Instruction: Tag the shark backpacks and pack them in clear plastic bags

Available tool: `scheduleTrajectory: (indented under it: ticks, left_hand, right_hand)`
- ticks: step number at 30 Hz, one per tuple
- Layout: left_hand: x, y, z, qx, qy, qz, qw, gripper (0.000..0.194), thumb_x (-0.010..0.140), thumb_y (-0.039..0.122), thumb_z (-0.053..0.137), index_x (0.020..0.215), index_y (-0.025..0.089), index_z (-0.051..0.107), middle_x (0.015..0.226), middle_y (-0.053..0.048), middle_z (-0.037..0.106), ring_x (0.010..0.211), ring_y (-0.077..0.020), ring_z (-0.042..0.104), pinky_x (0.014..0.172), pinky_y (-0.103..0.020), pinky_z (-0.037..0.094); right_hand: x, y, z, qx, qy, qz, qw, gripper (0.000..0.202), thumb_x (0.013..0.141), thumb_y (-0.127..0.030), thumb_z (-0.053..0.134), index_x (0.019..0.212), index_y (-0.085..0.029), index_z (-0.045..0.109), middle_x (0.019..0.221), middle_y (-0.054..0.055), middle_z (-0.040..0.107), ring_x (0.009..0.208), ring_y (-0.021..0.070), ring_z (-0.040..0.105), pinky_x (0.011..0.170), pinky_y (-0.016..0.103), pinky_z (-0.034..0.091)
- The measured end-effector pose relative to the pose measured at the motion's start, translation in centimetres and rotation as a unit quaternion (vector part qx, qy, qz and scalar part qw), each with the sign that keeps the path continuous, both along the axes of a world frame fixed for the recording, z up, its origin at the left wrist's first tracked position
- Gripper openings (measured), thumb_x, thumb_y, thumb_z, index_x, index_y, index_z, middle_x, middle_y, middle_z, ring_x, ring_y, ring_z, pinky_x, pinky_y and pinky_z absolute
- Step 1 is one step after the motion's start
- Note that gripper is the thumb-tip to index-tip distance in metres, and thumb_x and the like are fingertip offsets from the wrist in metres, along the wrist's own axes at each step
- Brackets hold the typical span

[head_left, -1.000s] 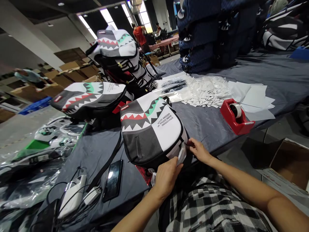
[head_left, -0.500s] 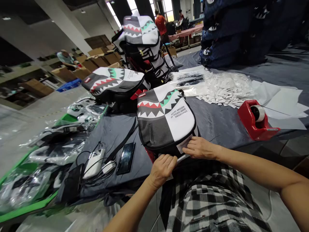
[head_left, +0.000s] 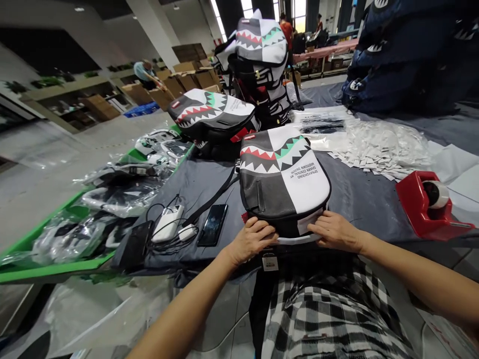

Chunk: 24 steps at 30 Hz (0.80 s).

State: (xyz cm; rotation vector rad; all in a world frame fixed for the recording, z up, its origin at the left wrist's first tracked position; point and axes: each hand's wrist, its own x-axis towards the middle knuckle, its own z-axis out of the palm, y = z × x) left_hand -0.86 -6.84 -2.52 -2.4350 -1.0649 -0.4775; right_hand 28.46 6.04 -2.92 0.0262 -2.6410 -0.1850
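A small grey, black and white backpack (head_left: 286,174) with a shark-teeth print lies in front of me at the table's near edge. My left hand (head_left: 256,238) grips its near edge at the left, fingers curled over it. At the right of that same edge, my right hand (head_left: 333,229) is closed on the bag beside a pale patch (head_left: 310,222). A white tag (head_left: 270,263) hangs below the edge between my hands. The black strap (head_left: 213,197) runs off the bag's left side toward a phone (head_left: 212,225). What lies under my fingertips is hidden.
A red tape dispenser (head_left: 430,207) stands to the right, near loose white tags (head_left: 366,162). Left are a white power bank (head_left: 168,223) with cables and a green-rimmed bin (head_left: 56,269) of bagged goods. Behind are more backpacks (head_left: 213,112); people work farther off.
My view has turned left, so everything sits farther right. My left hand has moved further onto the bag's near edge, and the tag below it now shows fully. Both hands stay on the backpack.
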Motion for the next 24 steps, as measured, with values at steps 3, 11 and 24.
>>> scheduleTrajectory:
  ticks: [3,11,24]
  left_hand:
    - [-0.3,0.5,1.5,-0.065,0.071,-0.031,0.995,0.013,0.099,0.022,0.056,0.106,0.025,0.067,0.103,0.0,0.071,0.101,-0.0136,0.058,0.093,-0.031,0.038]
    - [-0.3,1.3,2.0,-0.049,0.154,-0.016,0.987,0.016,0.097,0.012,0.051,0.105,0.02,0.063,0.093,-0.002,0.068,0.085,-0.015,0.057,0.087,-0.031,0.041]
    - [7.5,-1.2,7.7,-0.187,-0.228,0.06,0.954,0.049,0.095,0.041,0.053,0.134,0.011,0.049,0.127,-0.016,0.062,0.119,-0.0262,0.056,0.102,-0.039,0.045]
  right_hand:
    - [-0.2,-0.7,0.8,-0.027,-0.005,-0.029,0.999,0.034,0.09,-0.039,0.056,0.11,-0.012,0.057,0.076,0.004,0.067,0.067,0.0185,0.057,0.072,0.033,0.039]
    - [-1.3,-0.7,0.4,0.031,0.029,-0.077,0.996,0.02,0.093,-0.033,0.054,0.098,-0.016,0.062,0.07,0.003,0.066,0.062,0.0169,0.054,0.066,0.032,0.036]
    - [-0.2,0.9,2.9,0.089,0.188,-0.037,0.977,0.03,0.095,-0.012,0.042,0.122,-0.015,0.055,0.062,-0.002,0.056,0.056,0.0154,0.049,0.061,0.03,0.041]
